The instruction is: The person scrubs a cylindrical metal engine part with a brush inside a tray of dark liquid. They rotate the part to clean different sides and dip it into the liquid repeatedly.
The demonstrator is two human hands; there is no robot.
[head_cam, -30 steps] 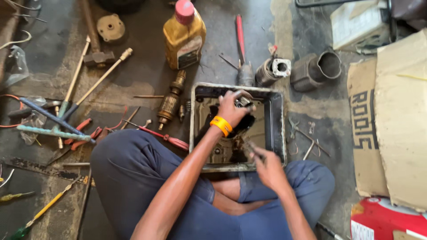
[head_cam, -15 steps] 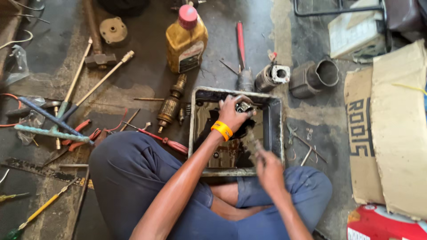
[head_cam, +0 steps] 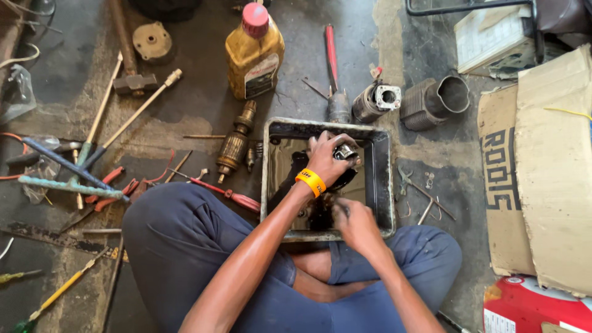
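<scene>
Head view, far left first: long-handled tools [head_cam: 92, 132] and red pliers [head_cam: 114, 188] lie on the oily floor [head_cam: 191, 105], with a hammer [head_cam: 132, 83] and a round metal disc [head_cam: 152, 41] farther back. Moving right, an armature [head_cam: 235, 143] sits just left of the tray [head_cam: 383, 179], and a yellow oil bottle [head_cam: 254, 54] with a red cap stands beyond it.

Inside the dark tray, the left hand [head_cam: 327, 159], an orange band at its wrist, has its grip clamped on a small metal part [head_cam: 345, 151] toward the far side. That part looks stiff, dense for its size and coated in oily grime, so it is probably slippery; a hold around its body with the fingers wrapped, as now, seems safer than a pinch at an edge. The right hand [head_cam: 351, 222] is at the near edge of the tray, fingers curled together over something dark; what it holds cannot be told.

Right of the tray lie a finned cylinder [head_cam: 431, 102] and a smaller engine piece [head_cam: 376, 102], then small pliers [head_cam: 407, 180] and loose bits. Cardboard [head_cam: 542, 172] fills the far right
</scene>
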